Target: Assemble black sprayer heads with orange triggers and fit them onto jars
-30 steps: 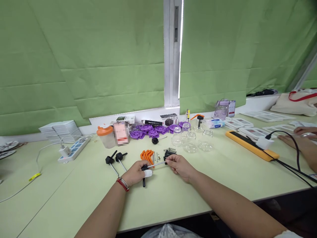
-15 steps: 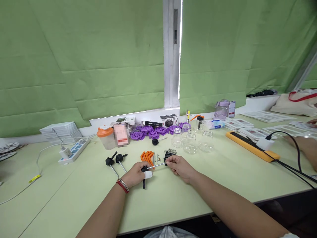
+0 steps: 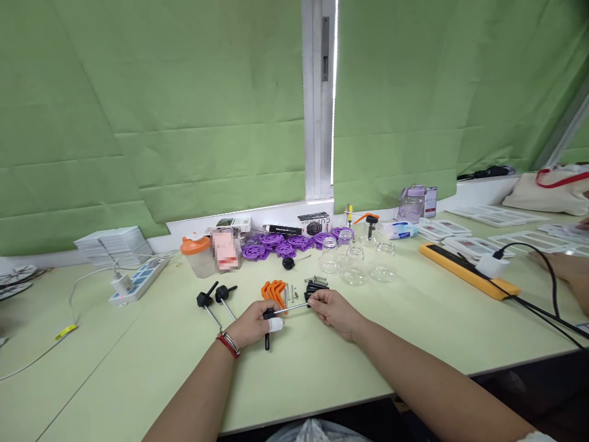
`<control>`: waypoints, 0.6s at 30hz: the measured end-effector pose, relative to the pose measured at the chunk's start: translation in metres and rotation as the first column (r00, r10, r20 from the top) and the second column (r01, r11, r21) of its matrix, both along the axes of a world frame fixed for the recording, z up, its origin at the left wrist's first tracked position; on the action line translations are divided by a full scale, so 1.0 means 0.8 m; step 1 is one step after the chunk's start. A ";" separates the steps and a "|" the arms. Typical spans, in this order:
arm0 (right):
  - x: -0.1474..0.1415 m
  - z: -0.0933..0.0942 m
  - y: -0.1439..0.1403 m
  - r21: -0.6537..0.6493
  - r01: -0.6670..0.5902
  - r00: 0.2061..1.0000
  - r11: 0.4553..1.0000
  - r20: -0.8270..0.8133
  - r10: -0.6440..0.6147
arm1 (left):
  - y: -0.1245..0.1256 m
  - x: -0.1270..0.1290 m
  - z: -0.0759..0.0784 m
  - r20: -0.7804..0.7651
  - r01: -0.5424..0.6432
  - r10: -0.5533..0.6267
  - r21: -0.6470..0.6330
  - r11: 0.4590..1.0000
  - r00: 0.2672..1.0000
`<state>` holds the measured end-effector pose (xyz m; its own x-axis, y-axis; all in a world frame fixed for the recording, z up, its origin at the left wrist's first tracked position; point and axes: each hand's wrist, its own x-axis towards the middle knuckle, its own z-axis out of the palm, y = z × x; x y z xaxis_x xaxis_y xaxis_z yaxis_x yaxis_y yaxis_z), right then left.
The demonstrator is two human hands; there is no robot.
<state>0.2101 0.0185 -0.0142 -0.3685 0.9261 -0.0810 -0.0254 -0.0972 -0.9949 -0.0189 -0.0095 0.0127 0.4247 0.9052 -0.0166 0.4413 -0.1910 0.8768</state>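
My left hand is closed round a black cap with a black stem pointing down at the table. A thin metal rod runs from that cap to the right. The fingertips of my right hand pinch the rod's far end; whether a small part sits there is hidden. Just beyond my hands lie orange levers, metal pins, springs and a pile of black tubes. Two similar black caps with rods rest left of my left hand.
Several clear glass jars stand behind my right hand. Purple plastic parts lie farther back near an orange-lidded cup. Power strips lie on the left and right. At the right edge, another person's arm reaches in.
Both my hands keep almost the same place and grip on the cap and rod. The other person's hand at the right edge has shifted slightly.
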 end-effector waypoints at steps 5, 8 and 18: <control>0.000 -0.002 0.000 0.039 -0.026 0.999 0.999 0.032 0.025 | 0.002 -0.002 -0.002 -0.014 0.007 -0.006 0.014 1.000 1.000; 0.000 0.000 -0.001 0.055 -0.030 0.999 0.998 0.046 0.027 | 0.002 -0.001 -0.002 -0.018 -0.001 0.001 0.009 1.000 1.000; -0.002 -0.007 0.000 0.093 -0.063 0.997 0.994 0.048 0.058 | 0.000 0.000 0.003 -0.029 -0.006 0.006 0.003 1.000 1.000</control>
<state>0.2087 0.0188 -0.0197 -0.4222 0.9064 -0.0123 0.0227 -0.0030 -0.9997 -0.0186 -0.0095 0.0147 0.4185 0.9078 -0.0260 0.4679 -0.1910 0.8629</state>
